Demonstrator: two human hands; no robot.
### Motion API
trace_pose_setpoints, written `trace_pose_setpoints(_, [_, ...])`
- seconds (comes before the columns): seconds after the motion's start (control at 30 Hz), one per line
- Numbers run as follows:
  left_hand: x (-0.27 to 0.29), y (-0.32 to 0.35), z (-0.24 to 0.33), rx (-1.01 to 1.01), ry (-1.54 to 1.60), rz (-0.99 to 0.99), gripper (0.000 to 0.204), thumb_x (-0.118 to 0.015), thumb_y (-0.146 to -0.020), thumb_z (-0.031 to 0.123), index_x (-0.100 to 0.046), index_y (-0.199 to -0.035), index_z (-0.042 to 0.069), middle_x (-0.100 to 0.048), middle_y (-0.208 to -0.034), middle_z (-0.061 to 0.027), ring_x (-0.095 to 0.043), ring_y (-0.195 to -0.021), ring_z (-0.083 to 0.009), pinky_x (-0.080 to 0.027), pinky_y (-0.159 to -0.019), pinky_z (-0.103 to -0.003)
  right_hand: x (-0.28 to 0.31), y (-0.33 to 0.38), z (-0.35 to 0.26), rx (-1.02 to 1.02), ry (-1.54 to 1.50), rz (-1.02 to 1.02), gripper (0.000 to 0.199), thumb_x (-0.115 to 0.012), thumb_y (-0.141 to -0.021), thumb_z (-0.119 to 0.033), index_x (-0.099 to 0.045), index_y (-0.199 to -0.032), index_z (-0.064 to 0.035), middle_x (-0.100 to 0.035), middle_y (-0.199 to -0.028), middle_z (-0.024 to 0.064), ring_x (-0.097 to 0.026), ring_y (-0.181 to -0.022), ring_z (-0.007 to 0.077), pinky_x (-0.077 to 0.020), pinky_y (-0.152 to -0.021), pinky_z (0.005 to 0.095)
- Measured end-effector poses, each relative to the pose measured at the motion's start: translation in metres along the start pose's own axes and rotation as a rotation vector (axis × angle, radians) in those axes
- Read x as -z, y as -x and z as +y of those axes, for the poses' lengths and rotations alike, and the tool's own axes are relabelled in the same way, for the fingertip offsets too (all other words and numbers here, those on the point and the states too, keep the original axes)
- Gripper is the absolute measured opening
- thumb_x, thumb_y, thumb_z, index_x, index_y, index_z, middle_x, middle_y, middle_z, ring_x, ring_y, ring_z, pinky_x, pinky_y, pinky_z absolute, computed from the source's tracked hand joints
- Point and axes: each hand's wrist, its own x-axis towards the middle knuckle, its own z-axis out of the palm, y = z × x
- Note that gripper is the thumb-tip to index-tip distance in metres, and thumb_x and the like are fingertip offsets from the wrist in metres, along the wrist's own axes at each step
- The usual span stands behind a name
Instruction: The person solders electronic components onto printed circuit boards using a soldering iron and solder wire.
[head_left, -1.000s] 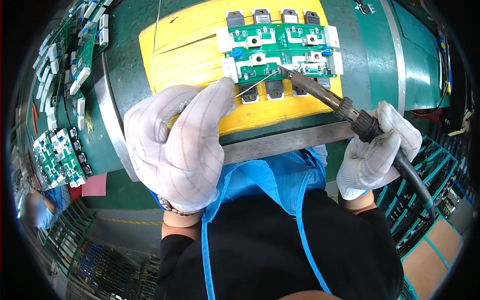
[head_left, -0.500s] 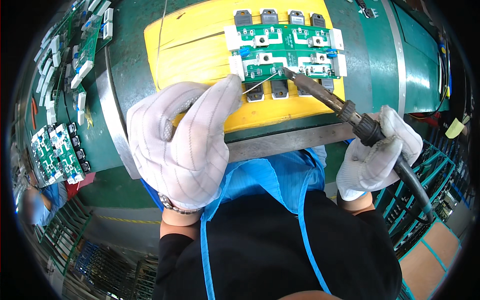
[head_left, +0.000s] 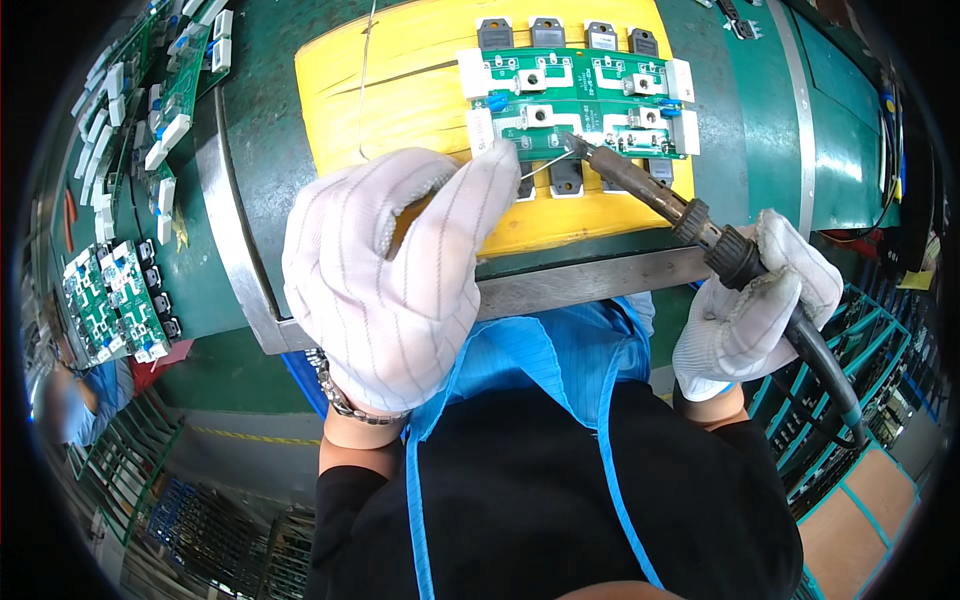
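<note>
My gloved left hand [head_left: 400,270] pinches a thin solder wire [head_left: 548,164], whose end meets the iron's tip at the lower edge of a green circuit board [head_left: 560,88]. In my gloved right hand [head_left: 765,310] is a soldering iron [head_left: 650,190], held by its black handle and slanting up to the left. The iron's tip is at the solder pads low on the board's middle. White blocks, small metal terminals and blue parts sit on the board. Black modules [head_left: 566,178] stick out along its upper and lower edges. Beneath lies a yellow pad [head_left: 345,95].
Stacked circuit boards with white blocks [head_left: 170,130] stand on the green bench at the left. More green boards [head_left: 118,305] lie at the bench's left corner. A metal edge [head_left: 590,280] runs along the bench front. Another person [head_left: 95,400] is at the far left.
My left hand has moved right and slightly up, carrying the solder wire closer to the board. The iron's tip has shifted slightly right.
</note>
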Motion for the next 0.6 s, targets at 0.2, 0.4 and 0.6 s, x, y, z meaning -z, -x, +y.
trace_pose_setpoints(0.2, [-0.003, 0.007, -0.004, 0.114, 0.091, 0.159, 0.024, -0.071, -0.072, -0.007, -0.073, -0.094, 0.004, -0.068, -0.09, -0.008, -0.065, -0.086, -0.0225, -0.053, -0.074, -0.032, -0.004, 0.005, 0.004, -0.043, -0.003, 0.133, 0.033, -0.044, -0.102, -0.027, -0.055, -0.104, 0.004, -0.057, -0.1, 0.0152, -0.062, -0.08, 0.0192, -0.0525, -0.077, 0.0306])
trace_pose_setpoints(0.4, [0.003, 0.004, -0.007, 0.011, -0.037, 0.038, 0.027, -0.075, -0.07, -0.002, -0.075, -0.095, 0.007, -0.067, -0.089, -0.0064, -0.063, -0.085, -0.0211, -0.052, -0.076, -0.031, -0.012, 0.001, -0.001, -0.068, -0.136, 0.249, 0.039, -0.068, -0.086, -0.034, -0.068, -0.086, 0.0055, -0.07, -0.082, 0.0171, -0.067, -0.07, 0.0222, -0.053, -0.07, 0.0306])
trace_pose_setpoints(0.6, [0.002, 0.005, -0.003, 0.03, -0.051, 0.039, 0.03, -0.076, -0.069, -0.001, -0.076, -0.097, 0.011, -0.067, -0.087, -0.0033, -0.062, -0.084, -0.019, -0.049, -0.076, -0.03, -0.01, 0.008, 0.001, -0.079, -0.166, 0.161, 0.028, -0.068, -0.085, -0.026, -0.067, -0.094, 0.0005, -0.068, -0.095, 0.0136, -0.066, -0.084, 0.0212, -0.0515, -0.081, 0.0312])
